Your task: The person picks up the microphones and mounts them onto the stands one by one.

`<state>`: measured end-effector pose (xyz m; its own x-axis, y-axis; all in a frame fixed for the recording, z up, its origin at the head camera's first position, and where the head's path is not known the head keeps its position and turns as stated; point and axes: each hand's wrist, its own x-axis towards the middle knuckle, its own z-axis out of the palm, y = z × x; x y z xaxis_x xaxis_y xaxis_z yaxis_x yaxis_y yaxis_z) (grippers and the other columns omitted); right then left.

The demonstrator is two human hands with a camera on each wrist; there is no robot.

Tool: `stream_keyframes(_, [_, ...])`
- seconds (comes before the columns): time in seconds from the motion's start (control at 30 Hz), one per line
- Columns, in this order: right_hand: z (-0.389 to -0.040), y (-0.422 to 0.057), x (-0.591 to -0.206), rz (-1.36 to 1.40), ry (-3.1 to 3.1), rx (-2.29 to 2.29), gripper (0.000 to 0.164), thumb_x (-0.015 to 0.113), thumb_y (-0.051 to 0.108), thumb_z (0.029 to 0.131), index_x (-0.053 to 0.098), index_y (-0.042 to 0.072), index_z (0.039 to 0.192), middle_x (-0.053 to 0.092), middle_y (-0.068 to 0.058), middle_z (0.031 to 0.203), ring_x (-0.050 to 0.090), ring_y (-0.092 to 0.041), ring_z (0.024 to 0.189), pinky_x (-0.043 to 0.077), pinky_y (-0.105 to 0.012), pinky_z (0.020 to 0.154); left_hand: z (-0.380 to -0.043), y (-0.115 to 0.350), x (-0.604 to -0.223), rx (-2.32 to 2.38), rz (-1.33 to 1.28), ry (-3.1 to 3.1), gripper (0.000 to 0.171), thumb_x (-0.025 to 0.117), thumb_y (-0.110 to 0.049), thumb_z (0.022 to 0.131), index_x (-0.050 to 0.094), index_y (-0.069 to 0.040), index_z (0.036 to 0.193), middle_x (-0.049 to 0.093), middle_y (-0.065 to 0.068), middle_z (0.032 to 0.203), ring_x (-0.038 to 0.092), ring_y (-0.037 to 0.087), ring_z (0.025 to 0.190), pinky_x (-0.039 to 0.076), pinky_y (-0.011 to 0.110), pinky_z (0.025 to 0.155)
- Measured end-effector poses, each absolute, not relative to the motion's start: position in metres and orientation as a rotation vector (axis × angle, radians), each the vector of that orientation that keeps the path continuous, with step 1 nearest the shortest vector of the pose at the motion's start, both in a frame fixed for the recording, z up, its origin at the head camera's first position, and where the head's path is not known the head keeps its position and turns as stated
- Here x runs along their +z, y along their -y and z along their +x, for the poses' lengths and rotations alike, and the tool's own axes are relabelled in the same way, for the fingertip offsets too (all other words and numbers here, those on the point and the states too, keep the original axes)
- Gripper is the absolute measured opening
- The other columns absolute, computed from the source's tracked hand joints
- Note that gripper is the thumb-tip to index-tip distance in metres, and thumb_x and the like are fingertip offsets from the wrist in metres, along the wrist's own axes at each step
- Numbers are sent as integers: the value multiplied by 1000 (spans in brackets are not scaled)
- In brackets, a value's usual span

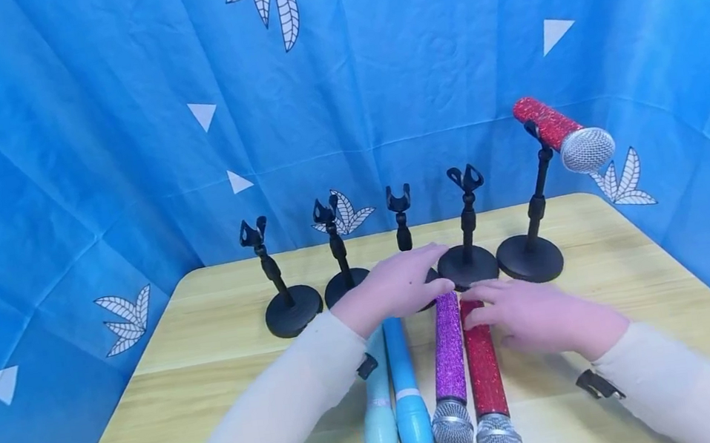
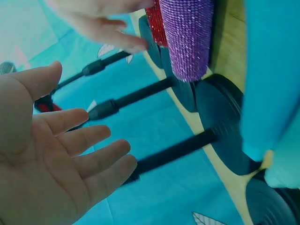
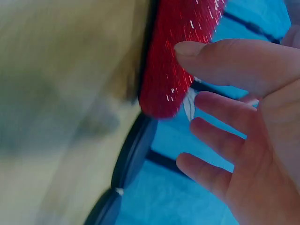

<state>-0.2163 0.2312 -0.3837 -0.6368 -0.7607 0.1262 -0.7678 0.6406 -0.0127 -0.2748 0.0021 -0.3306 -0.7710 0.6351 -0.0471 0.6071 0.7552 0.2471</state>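
Note:
My left hand (image 1: 404, 284) is spread open above the table, over the tail ends of the microphones. In the left wrist view its palm and straight fingers hold nothing. Near its fingertips in the head view is a purple glittery microphone (image 1: 449, 359), silver head toward me. My right hand (image 1: 535, 311) is at the tail end of a red glittery microphone (image 1: 484, 361). In the right wrist view its thumb overlaps the red handle (image 3: 173, 56), with the other fingers loosely extended. A blue microphone (image 1: 404, 372) and a pale teal microphone (image 1: 379, 413) lie left of the purple one.
Several black microphone stands line the table's back edge, among them the leftmost stand (image 1: 293, 310) and one (image 1: 468, 265) with a bare clip. The rightmost stand (image 1: 530, 258) carries another red microphone (image 1: 551, 124), tilted. Behind the wooden table (image 1: 213, 375) hangs a blue patterned cloth (image 1: 286, 111).

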Motion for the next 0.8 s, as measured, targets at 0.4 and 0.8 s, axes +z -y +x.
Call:
stream_keyframes(0.4, [-216, -211, -393, 1400, 2749, 141, 45, 83, 8, 78, 72, 28, 117, 57, -6, 138, 52, -27, 130, 50, -46, 100, -277, 31, -337, 515, 920, -2809, 64, 57, -48, 102, 36, -25, 158, 41, -3, 158, 38, 18, 145, 36, 43, 113])
stream_keyframes(0.8, [-214, -198, -405, 1478, 2661, 221, 41, 82, 8, 81, 71, 32, 112, 62, 3, 129, 53, -22, 127, 50, -43, 100, -285, 18, -335, 587, 973, -2743, 64, 58, -46, 102, 34, -28, 158, 41, -4, 158, 39, 18, 144, 38, 44, 112])
